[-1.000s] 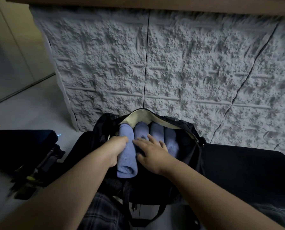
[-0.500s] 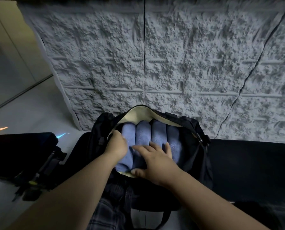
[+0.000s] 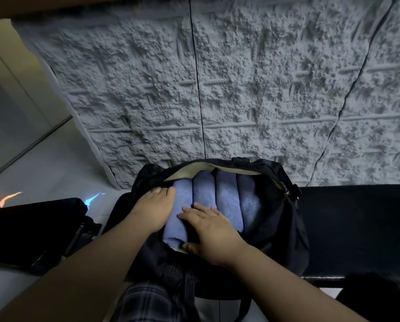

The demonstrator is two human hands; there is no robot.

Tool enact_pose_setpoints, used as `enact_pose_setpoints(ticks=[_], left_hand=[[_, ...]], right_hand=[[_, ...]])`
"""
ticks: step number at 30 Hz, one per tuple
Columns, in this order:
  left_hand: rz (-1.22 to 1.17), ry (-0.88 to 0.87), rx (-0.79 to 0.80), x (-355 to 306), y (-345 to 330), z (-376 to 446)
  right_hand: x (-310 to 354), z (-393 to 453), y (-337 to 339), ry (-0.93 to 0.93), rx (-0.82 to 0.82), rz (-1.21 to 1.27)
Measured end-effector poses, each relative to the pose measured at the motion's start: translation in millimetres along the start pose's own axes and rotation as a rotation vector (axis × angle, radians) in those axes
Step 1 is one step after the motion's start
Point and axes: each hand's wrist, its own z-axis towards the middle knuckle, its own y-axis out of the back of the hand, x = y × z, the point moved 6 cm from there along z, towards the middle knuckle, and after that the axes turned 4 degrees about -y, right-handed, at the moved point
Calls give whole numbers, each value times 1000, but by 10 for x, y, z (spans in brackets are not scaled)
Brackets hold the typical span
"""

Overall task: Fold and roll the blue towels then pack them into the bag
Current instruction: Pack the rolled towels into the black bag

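Packing step, judged nearly done: four rolled blue towels (image 3: 226, 201) sit side by side in the bag (image 3: 287, 228) (centre frame). Left hand (image 3: 154, 210) grasps the leftmost roll (image 3: 182, 205); right hand (image 3: 214, 233) lies flat, released. Next: seat that roll fully.

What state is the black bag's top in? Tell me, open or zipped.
Open. The bag's mouth gapes, its pale lining exposed, and four rolled blue towels show inside.

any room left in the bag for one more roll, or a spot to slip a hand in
Crowded: four rolled towels fill the bag side by side, with the left hand and right hand on the leftmost ones. The only visible gap is a dark strip between the rightmost roll and the bag's right wall.
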Motion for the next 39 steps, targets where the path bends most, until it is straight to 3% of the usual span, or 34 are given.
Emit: enact_pose_setpoints(ticks=[14,21,26,39], left_hand=[[46,24,150,79,-150,23],[168,-1,62,-19,93,-67],[111,-7,79,1,260,-194],[126,-177,405,84,382,-407]], right_hand=[[-88,37,-11,-31,-8,155],[-194,101,-54,-109,-34,252],[-202,97,-40,-134,-36,253],[117,70,-115,-122,80,-205]])
